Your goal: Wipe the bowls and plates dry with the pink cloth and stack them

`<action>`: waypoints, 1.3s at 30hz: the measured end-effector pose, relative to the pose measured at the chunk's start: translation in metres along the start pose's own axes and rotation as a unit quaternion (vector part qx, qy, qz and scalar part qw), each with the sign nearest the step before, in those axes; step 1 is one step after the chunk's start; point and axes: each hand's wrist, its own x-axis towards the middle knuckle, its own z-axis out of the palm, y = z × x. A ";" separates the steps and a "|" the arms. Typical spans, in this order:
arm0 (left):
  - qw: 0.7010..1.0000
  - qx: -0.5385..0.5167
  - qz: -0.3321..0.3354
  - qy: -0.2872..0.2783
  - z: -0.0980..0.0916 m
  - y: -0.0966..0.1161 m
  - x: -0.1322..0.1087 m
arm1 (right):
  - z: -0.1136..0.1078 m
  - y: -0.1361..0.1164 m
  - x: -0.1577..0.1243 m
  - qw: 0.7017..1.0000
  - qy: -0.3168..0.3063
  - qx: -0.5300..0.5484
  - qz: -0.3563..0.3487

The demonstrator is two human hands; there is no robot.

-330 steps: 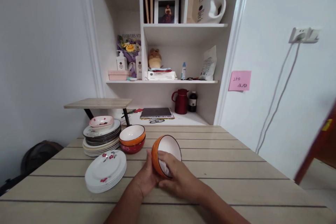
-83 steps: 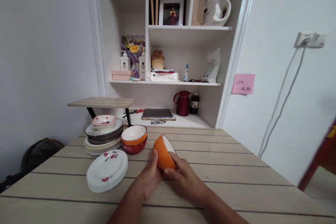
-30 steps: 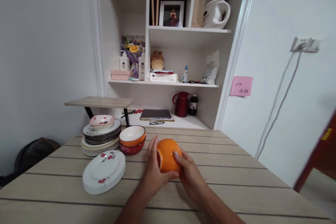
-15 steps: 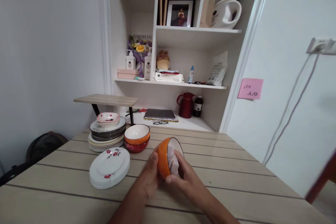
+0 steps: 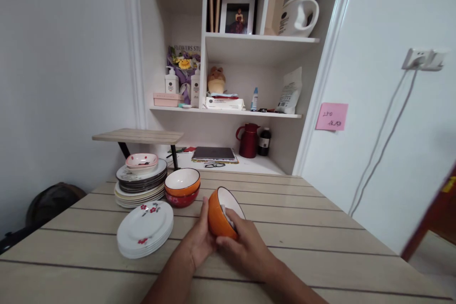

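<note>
An orange bowl [image 5: 218,218] with a white inside and a dark rim is tilted on its side above the table, its mouth towards the right. My left hand [image 5: 200,241] cups it from the left and below, thumb up along the outer wall. The fingers of my right hand [image 5: 247,243] reach inside the bowl, pressing a pale cloth or tissue [image 5: 227,215], mostly hidden by them. The right thumb lies outside, near the lower rim. Left of my hands, another orange bowl [image 5: 182,183] sits in a red bowl [image 5: 182,199].
White flowered plates [image 5: 144,225] are stacked at the left. Behind them a taller plate pile [image 5: 140,185] carries small pink-rimmed dishes [image 5: 141,161], beside a low wooden stand [image 5: 138,136]. A red jug [image 5: 248,141], dark bottle [image 5: 264,141] and laptop [image 5: 213,153] stand at the back.
The bowl has turned in my hands, and the right hand's fingers sit deeper in it, covering more of the cloth. My left hand has slid lower round the outer wall. The view has shifted slightly.
</note>
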 end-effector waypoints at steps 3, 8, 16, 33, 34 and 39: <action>0.984 0.141 0.106 0.003 0.001 -0.002 -0.002 | 0.001 -0.001 0.004 0.967 0.086 0.234 0.051; 0.829 0.448 0.324 0.085 0.000 -0.018 0.007 | -0.006 -0.001 0.010 0.848 0.172 0.483 0.136; 0.795 0.428 0.417 0.102 0.006 -0.020 0.013 | -0.014 -0.008 0.006 0.850 0.127 0.490 0.146; 0.998 -0.014 0.034 -0.047 -0.002 -0.008 -0.003 | -0.012 -0.001 -0.001 0.991 -0.052 -0.074 -0.096; 0.999 -0.005 0.032 -0.042 -0.001 -0.006 -0.003 | -0.011 -0.003 0.000 0.995 -0.045 -0.050 -0.080; 0.976 0.169 0.138 0.020 0.007 -0.003 -0.005 | -0.009 -0.008 0.005 0.977 0.051 0.204 0.031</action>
